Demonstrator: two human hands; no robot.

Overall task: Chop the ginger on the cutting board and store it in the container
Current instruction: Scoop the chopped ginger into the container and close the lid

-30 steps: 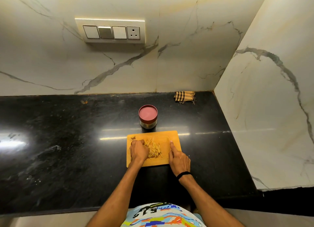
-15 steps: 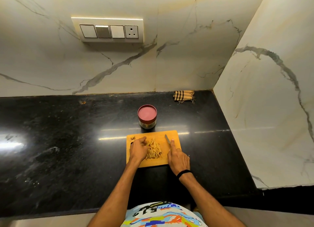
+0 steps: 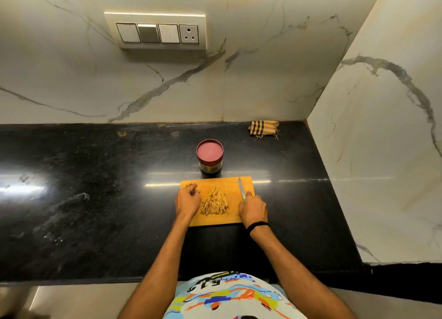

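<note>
A careless sweep of the blade could scatter the ginger strips (image 3: 215,202), heaped mid cutting board (image 3: 216,182), onto the counter. The right hand (image 3: 253,210) wraps its fingers round the knife (image 3: 242,188) handle. The left hand (image 3: 187,200) lies curled beside the pile, and whether it holds anything is unclear. Beyond the board, the jar (image 3: 210,157) has its lid on.

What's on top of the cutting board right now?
A pile of ginger strips mid-board, the knife gripped by the right hand, and the curled left hand. The cutting board under both hands is hidden.

Ginger (image 3: 214,202) strips piled mid cutting board (image 3: 215,183); lidded container (image 3: 210,157) behind
</note>
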